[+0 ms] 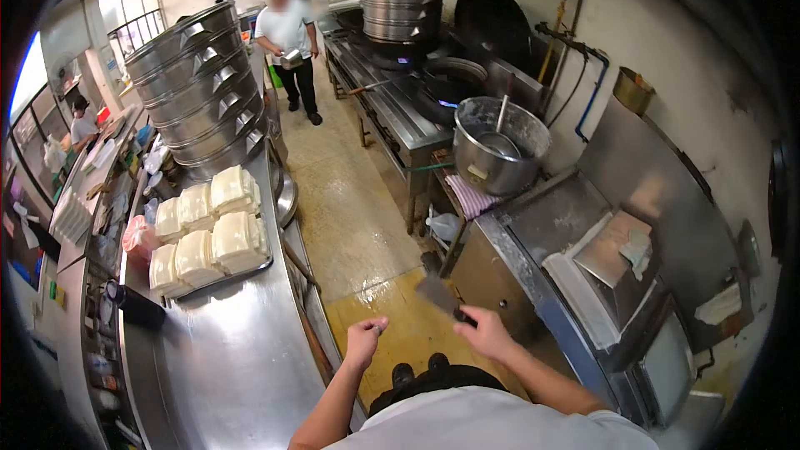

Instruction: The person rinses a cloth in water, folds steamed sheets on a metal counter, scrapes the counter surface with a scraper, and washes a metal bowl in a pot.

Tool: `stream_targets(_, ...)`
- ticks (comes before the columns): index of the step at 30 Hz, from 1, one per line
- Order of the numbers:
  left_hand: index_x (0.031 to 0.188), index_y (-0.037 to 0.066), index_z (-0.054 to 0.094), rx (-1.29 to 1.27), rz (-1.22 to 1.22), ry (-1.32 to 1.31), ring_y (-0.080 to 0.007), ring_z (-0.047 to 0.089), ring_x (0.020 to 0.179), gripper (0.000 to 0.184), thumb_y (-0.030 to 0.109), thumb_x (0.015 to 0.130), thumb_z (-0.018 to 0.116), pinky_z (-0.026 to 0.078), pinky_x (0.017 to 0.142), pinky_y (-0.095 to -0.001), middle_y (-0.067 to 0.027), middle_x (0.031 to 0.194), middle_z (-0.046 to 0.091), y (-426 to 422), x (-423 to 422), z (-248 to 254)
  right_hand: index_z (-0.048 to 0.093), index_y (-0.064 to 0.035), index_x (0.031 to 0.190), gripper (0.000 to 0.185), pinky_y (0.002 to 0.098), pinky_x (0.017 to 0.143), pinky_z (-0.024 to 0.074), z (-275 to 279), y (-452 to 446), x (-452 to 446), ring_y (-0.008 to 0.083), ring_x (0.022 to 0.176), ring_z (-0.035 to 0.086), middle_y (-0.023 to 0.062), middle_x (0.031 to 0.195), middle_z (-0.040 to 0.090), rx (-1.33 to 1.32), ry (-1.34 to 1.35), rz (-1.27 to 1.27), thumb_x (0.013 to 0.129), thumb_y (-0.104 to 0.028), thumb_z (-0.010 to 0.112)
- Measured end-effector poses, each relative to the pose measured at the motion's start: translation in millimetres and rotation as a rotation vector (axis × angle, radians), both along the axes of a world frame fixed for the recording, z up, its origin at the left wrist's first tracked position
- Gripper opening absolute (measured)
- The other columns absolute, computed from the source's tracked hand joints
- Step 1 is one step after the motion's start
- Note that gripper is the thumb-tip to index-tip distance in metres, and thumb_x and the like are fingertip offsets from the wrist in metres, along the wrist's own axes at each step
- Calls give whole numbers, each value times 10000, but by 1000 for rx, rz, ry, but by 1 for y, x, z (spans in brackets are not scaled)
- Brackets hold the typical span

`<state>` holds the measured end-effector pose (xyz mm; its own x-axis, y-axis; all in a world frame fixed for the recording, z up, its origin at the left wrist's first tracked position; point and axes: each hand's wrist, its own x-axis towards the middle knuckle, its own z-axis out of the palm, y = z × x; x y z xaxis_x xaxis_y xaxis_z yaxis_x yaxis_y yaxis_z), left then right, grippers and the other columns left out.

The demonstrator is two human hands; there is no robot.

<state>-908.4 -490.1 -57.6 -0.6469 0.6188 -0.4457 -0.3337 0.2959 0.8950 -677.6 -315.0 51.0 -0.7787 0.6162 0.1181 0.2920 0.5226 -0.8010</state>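
My right hand [483, 333] is closed round the dark handle of a flat metal scraper [437, 294], its blade pointing up and left over the yellow floor. To its left, my left hand [365, 340] is held in the air with its fingers curled together; whether anything small is between them cannot be made out. Neither hand touches a surface. On the steel table at the left, stacks of pale, flat sheets [195, 257] lie on a tray, beyond my left hand. A dark bottle [133, 303] stands beside them.
Tall steamer stacks [200, 87] rise behind the sheets. A co-worker [287, 42] stands in the aisle holding a metal container. Along the right are a stove [387, 121] with lit burners, a large metal pot [500, 150] with a ladle, and a counter [533, 283].
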Motion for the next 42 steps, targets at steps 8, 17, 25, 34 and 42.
stream_targets(8, 1028, 0, 749, 69, -137, -26, -104, 554, 782, 271, 259, 952, 746, 464, 731, -266, 18, 846, 656, 7, 52, 0, 591, 5, 1180, 236, 248, 436, 376, 122, 29, -40, 66, 506, 473, 0, 781, 537, -809, 380, -16, 1023, -171, 579)
stream_targets(17, 1139, -5, 701, 108, -149, -125, -171, 665, 979, 284, 245, 1016, 647, 518, 874, -310, -82, 1064, 725, 6, 133, 9, 668, 2, 1140, 337, 372, 758, 531, 10, 6, 123, 227, 805, 677, 148, 869, 705, -235, -7, -28, 884, -204, 736)
stream_targets(25, 1334, -56, 565, 139, -287, -283, -219, 687, 1057, 434, 226, 1015, 648, 545, 960, -350, -138, 1146, 703, 41, 268, 16, 687, 0, 1224, 530, 415, 927, 544, -31, -13, 305, 375, 1063, 695, 229, 1142, 713, -29, -292, -43, 808, -308, 799)
stream_targets(34, 1306, -43, 585, 55, -315, -211, -199, 689, 979, 392, 98, 959, 701, 559, 893, -325, -109, 1109, 700, 49, 393, 20, 694, -11, 1198, 494, 446, 873, 541, -62, -23, 430, 403, 1009, 679, 233, 1067, 705, -55, -236, -34, 814, -311, 774)
stream_targets(42, 1300, -66, 598, 82, -305, -108, -182, 701, 919, 434, 82, 919, 741, 554, 859, -304, -124, 1033, 736, 50, 391, 14, 701, -22, 1179, 472, 460, 843, 537, -22, -21, 429, 411, 969, 668, 219, 1017, 693, -7, -249, 71, 816, -318, 755)
